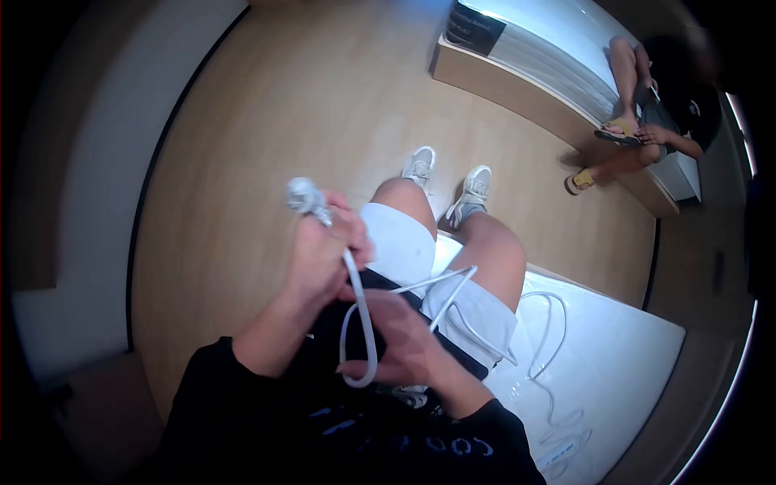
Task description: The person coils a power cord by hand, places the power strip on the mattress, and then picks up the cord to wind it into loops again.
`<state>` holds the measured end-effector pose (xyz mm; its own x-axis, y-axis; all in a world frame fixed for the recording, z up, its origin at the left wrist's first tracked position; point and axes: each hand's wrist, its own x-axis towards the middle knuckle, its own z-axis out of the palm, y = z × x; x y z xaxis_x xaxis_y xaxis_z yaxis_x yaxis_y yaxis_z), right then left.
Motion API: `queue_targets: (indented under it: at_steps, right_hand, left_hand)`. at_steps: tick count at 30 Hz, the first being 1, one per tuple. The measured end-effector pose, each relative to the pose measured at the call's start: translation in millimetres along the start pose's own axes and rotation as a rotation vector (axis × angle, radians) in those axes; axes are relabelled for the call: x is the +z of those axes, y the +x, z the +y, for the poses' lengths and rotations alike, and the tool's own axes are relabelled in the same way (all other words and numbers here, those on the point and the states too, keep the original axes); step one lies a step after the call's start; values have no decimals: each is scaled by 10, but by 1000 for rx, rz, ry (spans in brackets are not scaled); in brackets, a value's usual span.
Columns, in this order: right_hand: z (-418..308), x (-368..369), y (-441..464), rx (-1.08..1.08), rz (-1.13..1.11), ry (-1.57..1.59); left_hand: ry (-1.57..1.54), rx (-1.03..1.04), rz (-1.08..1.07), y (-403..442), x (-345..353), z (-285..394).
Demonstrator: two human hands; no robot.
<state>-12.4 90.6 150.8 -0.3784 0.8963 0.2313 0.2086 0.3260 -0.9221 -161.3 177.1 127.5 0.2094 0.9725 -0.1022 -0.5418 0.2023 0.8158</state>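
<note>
My left hand (327, 250) is closed around a white cable (360, 299), with a whitish, blurred bundled end (304, 196) sticking out above the fist. From that fist the cable hangs down in a loop. My right hand (390, 339) is beside the loop, its thumb and fingers apart around the cable, which touches the thumb side; motion blurs it. More of the cable runs over my lap and right thigh and onto the white surface at the right, where a white power strip (566, 454) lies near the lower edge.
Across the wooden floor (267, 121), a person (679, 105) sits on a plastic-wrapped mattress (558, 56) on a wooden base. I sit on a white plastic-covered surface (614, 347). A wall stands at the left, and a brown object (105, 412) at the lower left.
</note>
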Motion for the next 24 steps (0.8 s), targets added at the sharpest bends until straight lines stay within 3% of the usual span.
queue_targets:
  at_steps: [2, 3, 5, 6, 7, 9, 10, 13, 15, 17, 19, 22, 24]
  right_hand:
    - [20, 188, -110, 84, 108, 246]
    - [110, 60, -139, 123, 18, 220]
    - [203, -33, -305, 277, -8, 809]
    - [170, -45, -365, 291, -13, 850]
    - [97, -1, -436, 279, 69, 1102]
    - [213, 58, -539, -24, 81, 1159]
    - [218, 89, -530, -53, 176, 1275]
    - [302, -5, -673, 17, 502, 1202]
    - [234, -171, -749, 148, 711, 1201]
    - [194, -324, -801, 196, 826, 974]
    - [198, -439, -876, 278, 855, 910]
    - [214, -535, -948, 327, 869, 817]
    - [209, -577, -1004, 319, 874, 782]
  left_hand:
    - [58, 109, -9, -13, 163, -22]
    - [50, 197, -38, 15, 200, -28]
    - [103, 388, -25, 122, 242, -65]
    - [129, 483, -21, 178, 276, -98]
    - [63, 482, 13, 229, 322, -148]
    - [-67, 474, 78, 310, 431, -248]
    - [-134, 415, 93, 331, 490, -238]
    - [-208, 308, 26, 367, 394, -253]
    - [42, 288, -131, 262, 210, -231]
    - [322, 235, -287, 144, 0, -207]
    - [627, 145, -431, 13, -166, -200]
    - [434, -339, -536, -195, -228, -221]
    - [595, -303, -645, -216, -257, -235]
